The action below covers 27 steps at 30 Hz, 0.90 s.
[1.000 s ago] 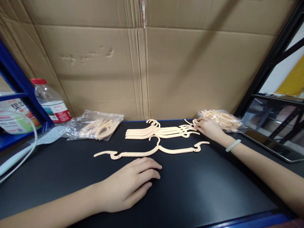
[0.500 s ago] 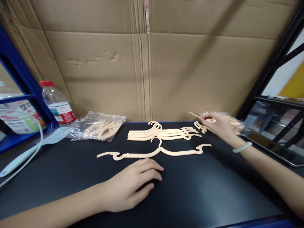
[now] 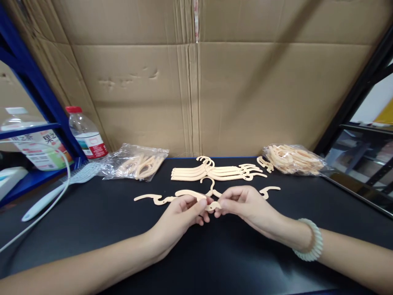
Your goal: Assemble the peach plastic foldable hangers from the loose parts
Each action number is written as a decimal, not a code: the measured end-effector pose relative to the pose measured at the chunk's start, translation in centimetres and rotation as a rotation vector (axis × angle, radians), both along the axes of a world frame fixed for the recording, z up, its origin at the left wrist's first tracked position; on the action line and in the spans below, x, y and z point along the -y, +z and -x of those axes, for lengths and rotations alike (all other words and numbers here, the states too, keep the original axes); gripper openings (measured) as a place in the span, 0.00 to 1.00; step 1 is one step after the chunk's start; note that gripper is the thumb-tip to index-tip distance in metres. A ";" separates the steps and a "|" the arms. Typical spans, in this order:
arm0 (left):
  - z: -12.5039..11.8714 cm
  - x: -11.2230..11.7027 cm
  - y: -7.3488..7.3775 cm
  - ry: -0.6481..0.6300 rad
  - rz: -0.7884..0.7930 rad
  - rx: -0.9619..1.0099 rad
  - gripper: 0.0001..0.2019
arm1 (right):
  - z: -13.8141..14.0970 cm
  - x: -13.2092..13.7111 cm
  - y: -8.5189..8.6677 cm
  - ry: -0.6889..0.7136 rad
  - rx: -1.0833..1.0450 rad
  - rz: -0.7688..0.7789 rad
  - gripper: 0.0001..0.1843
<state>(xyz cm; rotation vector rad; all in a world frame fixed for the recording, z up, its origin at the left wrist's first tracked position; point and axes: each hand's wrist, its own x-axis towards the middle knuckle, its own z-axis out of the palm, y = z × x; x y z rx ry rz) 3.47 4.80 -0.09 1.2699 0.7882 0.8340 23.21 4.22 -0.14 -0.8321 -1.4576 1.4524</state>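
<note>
Between my two hands is a small cream curved hanger piece [image 3: 189, 193] with a hooked end. My left hand [image 3: 184, 213] pinches its middle between thumb and fingers. My right hand [image 3: 250, 207] grips the hooked end, fingertips closed on it. Just behind them an unfolded cream hanger [image 3: 211, 184] lies on the black table, its arms partly covered by my hands. Farther back sits a stack of cream hangers [image 3: 190, 173], their hooks bunched at the centre and curved end pieces at the right.
Clear bags of cream pieces lie at back left [image 3: 147, 167] and back right [image 3: 291, 159]; loose curved pieces [image 3: 265, 164] sit beside the latter. A pale blue hairbrush [image 3: 52, 198], a white cable [image 3: 46, 217] and a red-capped bottle [image 3: 89, 137] are leftward. Cardboard [image 3: 245, 82] stands behind.
My right hand has come from the right bag to the middle, bringing the curved piece. My left hand has lifted off the table and closed on that piece. The view has shifted slightly.
</note>
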 end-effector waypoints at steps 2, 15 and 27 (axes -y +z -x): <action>0.0 -0.1 -0.1 0.022 0.023 0.035 0.12 | -0.1 -0.2 0.1 0.001 0.073 -0.082 0.10; 0.2 -0.3 -0.2 0.029 0.057 0.121 0.13 | -9.6 -7.6 -0.7 -0.280 1.187 -0.938 0.06; 0.7 -0.3 -0.1 0.065 0.049 0.101 0.07 | -8.9 -8.4 -1.6 -0.299 1.133 -0.959 0.03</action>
